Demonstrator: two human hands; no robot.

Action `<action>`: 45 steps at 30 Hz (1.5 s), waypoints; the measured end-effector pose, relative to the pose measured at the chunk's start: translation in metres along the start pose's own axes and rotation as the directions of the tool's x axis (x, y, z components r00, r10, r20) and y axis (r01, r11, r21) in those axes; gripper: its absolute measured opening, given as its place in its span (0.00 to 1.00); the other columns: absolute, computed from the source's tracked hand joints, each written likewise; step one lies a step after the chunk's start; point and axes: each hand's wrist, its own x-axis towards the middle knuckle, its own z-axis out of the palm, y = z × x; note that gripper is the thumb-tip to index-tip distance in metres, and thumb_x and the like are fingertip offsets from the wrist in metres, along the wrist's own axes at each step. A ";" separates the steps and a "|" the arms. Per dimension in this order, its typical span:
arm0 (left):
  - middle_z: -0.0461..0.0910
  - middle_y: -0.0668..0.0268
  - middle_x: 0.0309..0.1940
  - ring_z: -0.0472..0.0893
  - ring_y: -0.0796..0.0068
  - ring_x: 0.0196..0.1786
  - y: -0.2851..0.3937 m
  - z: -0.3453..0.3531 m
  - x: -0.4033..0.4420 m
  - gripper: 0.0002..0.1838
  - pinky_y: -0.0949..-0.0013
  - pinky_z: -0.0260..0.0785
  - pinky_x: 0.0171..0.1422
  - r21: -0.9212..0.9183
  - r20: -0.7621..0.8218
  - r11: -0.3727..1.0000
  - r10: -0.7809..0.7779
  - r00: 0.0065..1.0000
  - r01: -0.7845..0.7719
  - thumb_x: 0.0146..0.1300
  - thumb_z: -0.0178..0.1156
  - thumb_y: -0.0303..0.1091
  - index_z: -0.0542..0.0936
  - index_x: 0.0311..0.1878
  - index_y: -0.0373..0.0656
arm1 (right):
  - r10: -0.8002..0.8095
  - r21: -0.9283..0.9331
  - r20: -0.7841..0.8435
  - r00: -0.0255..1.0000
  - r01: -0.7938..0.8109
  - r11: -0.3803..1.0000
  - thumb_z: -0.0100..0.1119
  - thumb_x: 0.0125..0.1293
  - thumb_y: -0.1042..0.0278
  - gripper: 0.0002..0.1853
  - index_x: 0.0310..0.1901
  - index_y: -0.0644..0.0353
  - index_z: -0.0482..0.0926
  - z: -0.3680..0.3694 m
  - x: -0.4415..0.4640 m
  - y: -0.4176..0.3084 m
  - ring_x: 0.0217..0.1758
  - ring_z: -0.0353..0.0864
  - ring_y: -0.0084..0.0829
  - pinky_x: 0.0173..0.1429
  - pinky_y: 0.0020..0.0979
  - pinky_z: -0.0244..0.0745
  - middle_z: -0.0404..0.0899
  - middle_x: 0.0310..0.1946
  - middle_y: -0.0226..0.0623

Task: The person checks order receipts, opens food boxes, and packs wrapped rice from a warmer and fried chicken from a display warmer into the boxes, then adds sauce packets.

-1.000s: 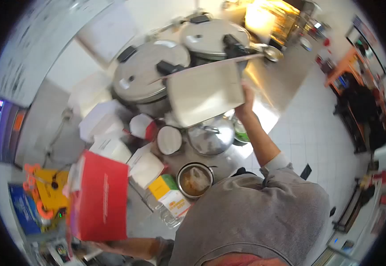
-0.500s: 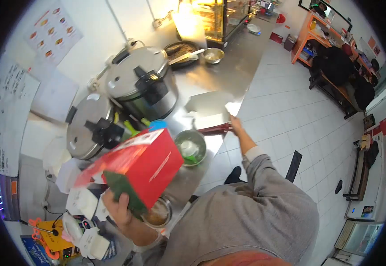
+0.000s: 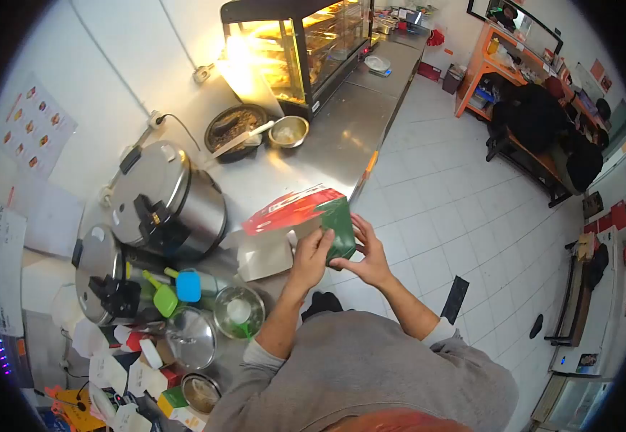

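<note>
A red-and-green paperboard box is pinched between left hand and right hand beside a stainless-steel counter. Two-handed handling appears underway; steady support seems called for. Its green panel is turned rightward, its long axis slanted leftward over the counter.

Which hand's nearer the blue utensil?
Left. Left hand is to the blue utensil's right; right hand is farther right, at the red-green box's other side.

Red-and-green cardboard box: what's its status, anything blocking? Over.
Left hand, right hand: both gripping red-and-green cardboard box. Box near edge of metal counter. White cardboard close by, hands unobstructed.
</note>
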 end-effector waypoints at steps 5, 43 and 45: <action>0.66 0.67 0.15 0.62 0.83 0.24 -0.033 0.035 0.096 0.22 0.69 0.58 0.28 -0.045 0.007 0.991 -0.123 0.992 0.123 0.72 0.53 0.41 0.72 0.26 0.32 | 0.250 0.256 -0.151 0.957 -0.206 0.944 0.68 0.61 0.71 0.39 0.72 0.57 0.58 -0.103 0.062 0.082 0.66 0.70 0.40 0.62 0.45 0.75 0.67 0.64 0.43; 0.62 0.53 0.70 0.61 0.59 0.73 -0.112 0.144 0.452 0.32 0.62 0.49 0.77 0.088 -0.776 0.995 0.035 0.630 0.054 0.78 0.32 0.51 0.60 0.71 0.33 | 0.012 0.222 0.061 0.998 -0.026 0.975 0.61 0.67 0.70 0.14 0.52 0.64 0.76 -0.300 0.497 0.161 0.45 0.83 0.26 0.42 0.24 0.78 0.80 0.47 0.38; 0.63 0.53 0.70 0.62 0.60 0.72 -0.127 0.147 0.443 0.31 0.62 0.50 0.77 0.196 -0.793 0.978 0.118 0.597 0.066 0.78 0.32 0.49 0.60 0.71 0.33 | 0.159 0.206 0.066 0.985 -0.169 0.964 0.61 0.68 0.69 0.14 0.52 0.64 0.76 -0.292 0.503 0.181 0.43 0.84 0.25 0.41 0.23 0.77 0.80 0.45 0.37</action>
